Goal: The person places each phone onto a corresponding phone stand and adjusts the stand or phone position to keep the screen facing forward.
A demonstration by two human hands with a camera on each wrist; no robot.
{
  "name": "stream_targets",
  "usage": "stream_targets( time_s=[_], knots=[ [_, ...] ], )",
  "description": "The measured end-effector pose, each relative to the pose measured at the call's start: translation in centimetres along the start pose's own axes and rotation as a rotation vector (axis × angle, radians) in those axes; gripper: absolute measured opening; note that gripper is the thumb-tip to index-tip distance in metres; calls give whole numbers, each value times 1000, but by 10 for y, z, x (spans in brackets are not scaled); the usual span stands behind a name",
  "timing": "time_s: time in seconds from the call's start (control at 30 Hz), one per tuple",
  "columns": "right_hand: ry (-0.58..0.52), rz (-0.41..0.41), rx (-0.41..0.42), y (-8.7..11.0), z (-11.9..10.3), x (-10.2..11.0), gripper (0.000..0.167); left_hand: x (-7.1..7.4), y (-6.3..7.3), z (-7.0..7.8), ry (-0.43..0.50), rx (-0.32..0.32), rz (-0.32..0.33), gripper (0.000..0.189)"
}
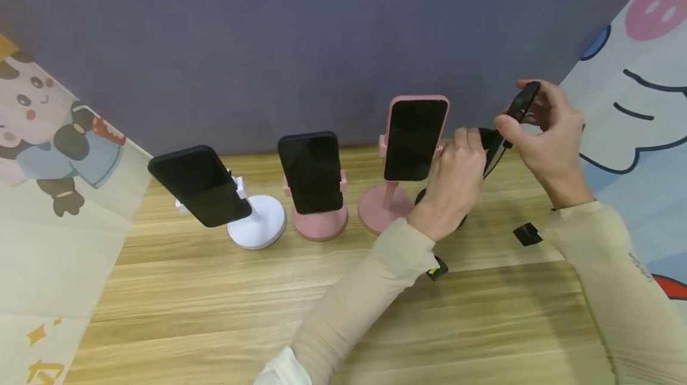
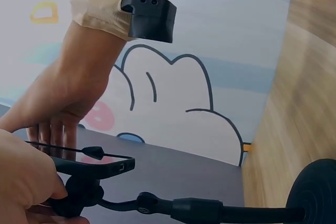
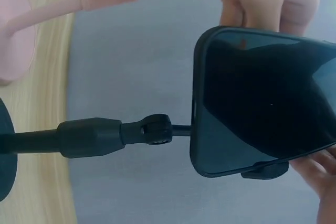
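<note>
A black phone [image 3: 262, 103] sits in a black phone stand [image 3: 92, 139] whose round base rests on the table. In the left wrist view the phone [image 2: 97, 168] is seen edge-on, with the stand's ball joint [image 2: 84, 190] beneath it. My left hand [image 1: 453, 173] curls its fingers round the holder behind the phone. On the phone's other side is my right hand [image 1: 555, 132], its thumb and fingers bent around the edge by the clamp. Exactly where the right fingertips touch is partly hidden. Left of my hands, a pink stand [image 1: 385, 209] bears a pink-framed phone [image 1: 415, 139].
Farther left, a second pink stand [image 1: 320, 225] and a white stand [image 1: 257, 222] each hold a black phone. Small black pieces [image 1: 528, 234] lie on the wooden table [image 1: 225, 313]. A grey panel [image 1: 268, 45] rises behind, with cartoon-printed walls [image 1: 644, 75] at both sides.
</note>
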State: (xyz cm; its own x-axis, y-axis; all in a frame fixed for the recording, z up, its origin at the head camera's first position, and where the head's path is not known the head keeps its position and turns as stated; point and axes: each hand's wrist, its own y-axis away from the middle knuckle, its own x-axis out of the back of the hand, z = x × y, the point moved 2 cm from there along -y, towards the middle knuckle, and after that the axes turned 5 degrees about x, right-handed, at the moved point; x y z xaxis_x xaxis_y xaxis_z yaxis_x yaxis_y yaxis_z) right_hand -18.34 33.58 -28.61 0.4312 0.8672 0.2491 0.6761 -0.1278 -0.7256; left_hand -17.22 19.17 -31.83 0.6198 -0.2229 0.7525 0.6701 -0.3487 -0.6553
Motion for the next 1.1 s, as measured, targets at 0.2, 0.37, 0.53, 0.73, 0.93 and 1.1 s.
stream_targets(
  time_s=[0.2,0.37,0.53,0.73,0.93,1.1],
  knots=[
    [109,22,101,0,5,-2,61,1,-1,0,-13,5,-10,31],
    [192,52,130,-2,10,-4,70,2,-1,0,-28,1,-5,30],
    [222,76,175,-2,11,-5,71,3,-2,-1,-19,-4,-25,26],
    [264,105,199,-1,10,-8,71,3,-2,-2,-50,-6,-25,24],
    [305,177,208,1,14,-13,78,2,-2,-2,-53,-6,-12,22],
    [326,228,198,3,17,-17,76,1,-2,-3,-82,-6,1,22]
  ],
)
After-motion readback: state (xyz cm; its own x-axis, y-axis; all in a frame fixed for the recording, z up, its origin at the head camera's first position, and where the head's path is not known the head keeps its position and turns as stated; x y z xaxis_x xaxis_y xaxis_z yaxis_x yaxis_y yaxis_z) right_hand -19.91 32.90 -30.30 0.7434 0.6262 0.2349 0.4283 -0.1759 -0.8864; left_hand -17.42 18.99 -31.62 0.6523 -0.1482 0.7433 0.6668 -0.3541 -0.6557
